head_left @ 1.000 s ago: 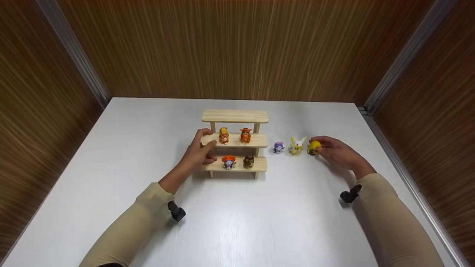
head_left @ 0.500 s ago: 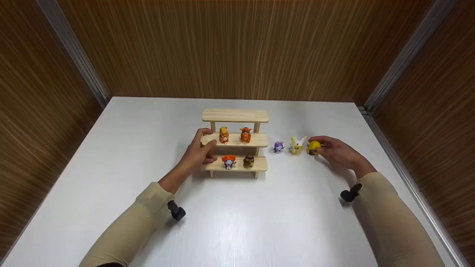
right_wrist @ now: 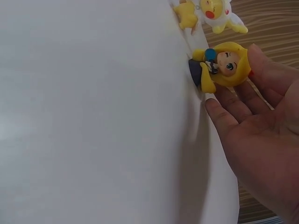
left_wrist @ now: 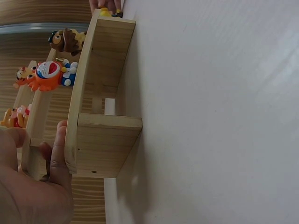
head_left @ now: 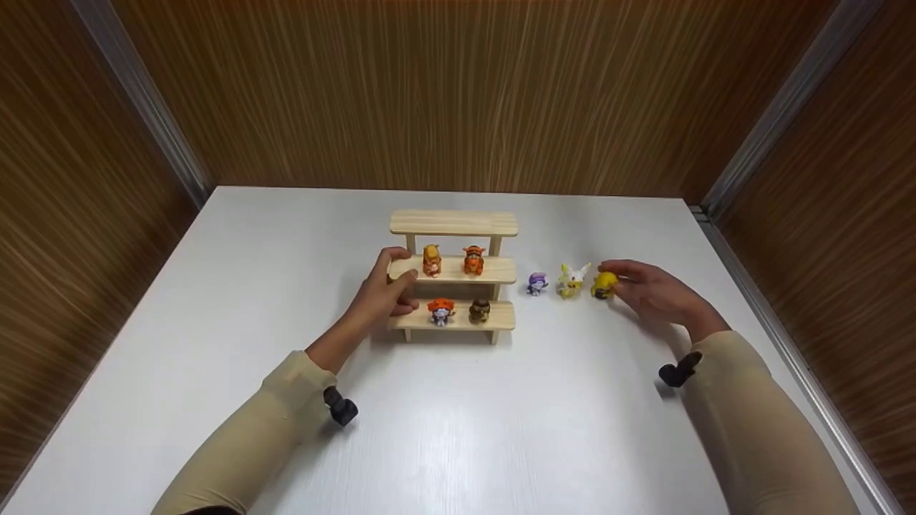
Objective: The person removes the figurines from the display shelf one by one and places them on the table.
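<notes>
My left hand (head_left: pixel 373 292) grips the left end of the middle tier of a three-tier wooden display shelf (head_left: pixel 454 223). In the left wrist view, its thumb and fingers are around that end. The middle tier bears a yellow-orange figurine (head_left: pixel 431 261) and an orange striped one, a tiger figurine (head_left: pixel 473 260). On the bottom tier stand an orange-haired figurine (head_left: pixel 441 312) and a brown figurine (head_left: pixel 479 310). My right hand (head_left: pixel 655 293) is loosely around a yellow-haired figurine (right_wrist: pixel 231 65) standing on the table; its thumb is at the hair, other fingers behind, partly hidden.
Right of the shelf, a purple-and-white figurine (head_left: pixel 537 284) and a white-and-yellow eared figurine (head_left: pixel 572 281) stand in a row with the yellow-haired one. The white table (head_left: pixel 444 429) is bounded by wood-grain panels (head_left: pixel 444 93) at the back and sides.
My right hand has shifted slightly right and away, while the yellow-haired figurine stays almost in place and shows a little more. The left hand and the shelf have not moved.
</notes>
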`<action>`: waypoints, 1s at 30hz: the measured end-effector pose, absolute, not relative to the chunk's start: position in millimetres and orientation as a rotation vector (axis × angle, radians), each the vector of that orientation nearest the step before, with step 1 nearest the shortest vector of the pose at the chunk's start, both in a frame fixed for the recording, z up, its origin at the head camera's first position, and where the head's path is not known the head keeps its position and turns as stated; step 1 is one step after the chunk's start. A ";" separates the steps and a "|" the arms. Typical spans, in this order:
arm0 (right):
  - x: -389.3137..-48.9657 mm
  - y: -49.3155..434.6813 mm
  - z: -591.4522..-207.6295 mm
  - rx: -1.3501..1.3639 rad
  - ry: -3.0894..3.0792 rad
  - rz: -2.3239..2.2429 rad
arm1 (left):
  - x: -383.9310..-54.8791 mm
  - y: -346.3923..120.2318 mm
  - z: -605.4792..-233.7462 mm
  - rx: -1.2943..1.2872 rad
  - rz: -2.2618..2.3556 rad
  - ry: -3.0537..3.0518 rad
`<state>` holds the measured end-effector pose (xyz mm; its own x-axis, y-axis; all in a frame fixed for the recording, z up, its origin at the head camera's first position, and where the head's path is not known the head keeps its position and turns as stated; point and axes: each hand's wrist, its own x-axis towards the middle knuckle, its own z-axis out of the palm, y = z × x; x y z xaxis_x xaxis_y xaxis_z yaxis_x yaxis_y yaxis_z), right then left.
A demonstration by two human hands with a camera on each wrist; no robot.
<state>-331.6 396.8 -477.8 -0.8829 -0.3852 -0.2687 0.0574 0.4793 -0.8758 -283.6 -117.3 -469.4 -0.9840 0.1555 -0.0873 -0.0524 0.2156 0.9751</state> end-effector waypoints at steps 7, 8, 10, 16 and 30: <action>-332.6 401.8 -467.9 -0.303 2.186 -1.511 | -283.2 -117.3 -468.6 0.093 1.861 2.311; -332.7 402.5 -466.3 -0.312 2.183 -1.521 | -283.2 -117.2 -468.7 0.094 1.857 2.315; -332.9 403.7 -463.1 -0.333 2.183 -1.537 | -283.3 -117.2 -468.9 0.099 1.851 2.319; -332.9 403.3 -451.6 -0.394 2.227 -1.547 | -284.6 -117.8 -470.2 0.117 1.878 2.283; -325.9 374.9 -420.7 -0.435 2.417 -1.413 | -284.6 -117.8 -470.5 0.124 1.890 2.277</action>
<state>-325.9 374.9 -420.7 -0.9068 -0.4070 -0.1098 -0.1040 0.4684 -0.8774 -284.6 -117.8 -470.5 -0.9804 0.1779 -0.0841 -0.0499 0.1886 0.9808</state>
